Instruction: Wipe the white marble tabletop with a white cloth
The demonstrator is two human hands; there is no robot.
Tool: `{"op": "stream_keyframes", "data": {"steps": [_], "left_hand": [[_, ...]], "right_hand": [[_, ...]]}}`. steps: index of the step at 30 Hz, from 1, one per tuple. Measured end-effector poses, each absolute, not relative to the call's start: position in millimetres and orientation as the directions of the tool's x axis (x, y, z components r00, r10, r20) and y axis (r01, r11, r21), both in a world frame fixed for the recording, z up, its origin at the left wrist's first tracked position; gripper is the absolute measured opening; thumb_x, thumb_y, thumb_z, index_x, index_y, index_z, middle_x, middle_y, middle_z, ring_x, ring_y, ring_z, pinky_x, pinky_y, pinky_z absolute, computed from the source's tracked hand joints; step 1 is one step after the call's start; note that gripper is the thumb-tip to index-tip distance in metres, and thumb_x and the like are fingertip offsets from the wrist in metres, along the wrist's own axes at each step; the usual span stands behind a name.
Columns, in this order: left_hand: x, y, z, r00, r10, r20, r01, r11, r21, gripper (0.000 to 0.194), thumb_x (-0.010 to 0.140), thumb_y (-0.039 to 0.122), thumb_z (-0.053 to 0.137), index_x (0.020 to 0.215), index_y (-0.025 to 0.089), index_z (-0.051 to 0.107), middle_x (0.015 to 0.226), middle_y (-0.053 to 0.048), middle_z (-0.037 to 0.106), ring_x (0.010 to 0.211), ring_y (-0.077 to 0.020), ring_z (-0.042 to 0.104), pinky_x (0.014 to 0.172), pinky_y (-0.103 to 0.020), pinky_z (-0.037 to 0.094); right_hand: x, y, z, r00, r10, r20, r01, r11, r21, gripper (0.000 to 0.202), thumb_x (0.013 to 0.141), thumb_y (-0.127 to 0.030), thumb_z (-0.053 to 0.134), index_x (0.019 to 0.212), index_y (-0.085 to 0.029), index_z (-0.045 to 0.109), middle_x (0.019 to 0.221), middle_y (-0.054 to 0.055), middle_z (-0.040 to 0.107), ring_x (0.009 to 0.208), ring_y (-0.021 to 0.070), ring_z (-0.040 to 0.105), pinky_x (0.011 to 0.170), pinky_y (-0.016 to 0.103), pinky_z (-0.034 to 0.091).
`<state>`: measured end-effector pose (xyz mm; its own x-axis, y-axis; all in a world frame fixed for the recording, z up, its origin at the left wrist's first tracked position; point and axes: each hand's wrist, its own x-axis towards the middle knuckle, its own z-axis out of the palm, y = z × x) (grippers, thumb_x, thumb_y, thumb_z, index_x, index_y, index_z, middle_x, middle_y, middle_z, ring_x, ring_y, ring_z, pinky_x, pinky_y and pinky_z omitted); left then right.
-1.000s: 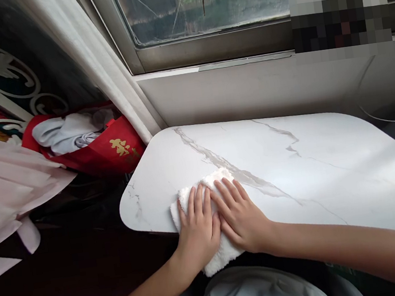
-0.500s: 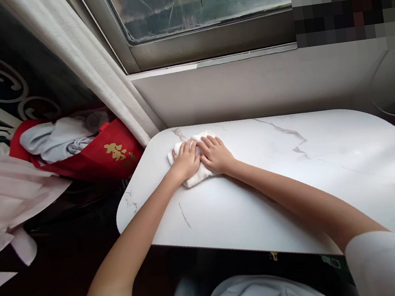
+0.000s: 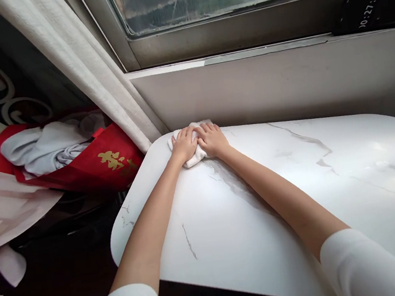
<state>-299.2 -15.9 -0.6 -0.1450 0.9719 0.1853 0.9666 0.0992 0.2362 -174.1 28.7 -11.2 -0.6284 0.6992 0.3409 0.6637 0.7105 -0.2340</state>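
A folded white cloth [image 3: 195, 159] lies on the white marbled tabletop [image 3: 224, 241], close to the edge by the wall. My left hand [image 3: 184, 146] is laid flat on the cloth's left part, fingers spread. Beside it, my right hand [image 3: 214, 140] presses on the right part with its fingers stretched out, and the thumbs nearly meet. Both palms cover much of the cloth, and neither hand is closed around it.
A red bag [image 3: 91, 170] with light grey fabric [image 3: 47, 143] stands left of the table. A pale curtain [image 3: 74, 67] hangs beside the window frame [image 3: 240, 30]. On the sill at right rests a dark device [image 3: 365, 12] showing digits. Pink fabric [image 3: 5, 212] hangs at far left.
Both hands and the cloth have slid away from me, up to the tabletop's far edge. The view has shifted, and the device on the sill now shows.
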Motion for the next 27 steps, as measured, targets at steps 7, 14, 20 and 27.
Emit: {"op": "stream_keyframes", "data": {"steps": [7, 14, 20, 27], "left_hand": [[-314.1, 4.8, -1.1, -0.154, 0.972, 0.178, 0.963, 0.107, 0.246, 0.042, 0.096, 0.03, 0.029, 0.134, 0.021, 0.045, 0.146, -0.008, 0.043, 0.135, -0.0246, 0.035, 0.112, -0.054, 0.024], [-318.2, 6.2, -0.9, -0.155, 0.972, 0.178, 0.963, 0.109, 0.246, 0.042, 0.096, 0.03, 0.029, 0.134, 0.022, 0.045, 0.145, -0.007, 0.044, 0.135, -0.0241, 0.035, 0.113, -0.053, 0.022], [-320.7, -7.2, -0.6, -0.19, 0.967, 0.173, 0.955, 0.141, 0.259, 0.044, 0.096, 0.031, 0.028, 0.136, 0.024, 0.043, 0.147, -0.005, 0.041, 0.137, -0.0221, 0.033, 0.115, -0.054, 0.017], [-335.4, -65.6, 0.7, -0.253, 0.954, 0.16, 0.934, 0.198, 0.297, 0.044, 0.096, 0.034, 0.028, 0.137, 0.029, 0.043, 0.15, -0.004, 0.037, 0.14, -0.024, 0.028, 0.113, -0.063, 0.007]], "right_hand": [[-190.2, 41.9, -11.7, -0.591, 0.726, 0.351, 0.694, 0.68, -0.238, 0.045, 0.091, -0.025, 0.031, 0.132, -0.016, 0.048, 0.13, 0.013, 0.054, 0.122, 0.03, 0.041, 0.103, 0.048, 0.027], [-196.7, 41.3, -10.9, -0.581, 0.741, 0.337, 0.719, 0.661, -0.214, 0.046, 0.091, -0.024, 0.03, 0.133, -0.015, 0.047, 0.132, 0.015, 0.052, 0.124, 0.0302, 0.04, 0.104, 0.049, 0.025], [-201.9, 32.2, -12.2, -0.597, 0.729, 0.334, 0.707, 0.675, -0.21, 0.048, 0.091, -0.025, 0.03, 0.136, -0.013, 0.044, 0.138, 0.017, 0.048, 0.129, 0.0317, 0.037, 0.106, 0.052, 0.022], [-214.6, -19.3, -9.1, -0.676, 0.683, 0.277, 0.662, 0.728, -0.178, 0.052, 0.094, -0.029, 0.031, 0.142, -0.011, 0.038, 0.148, 0.018, 0.037, 0.137, 0.0339, 0.029, 0.109, 0.052, 0.019]]}}
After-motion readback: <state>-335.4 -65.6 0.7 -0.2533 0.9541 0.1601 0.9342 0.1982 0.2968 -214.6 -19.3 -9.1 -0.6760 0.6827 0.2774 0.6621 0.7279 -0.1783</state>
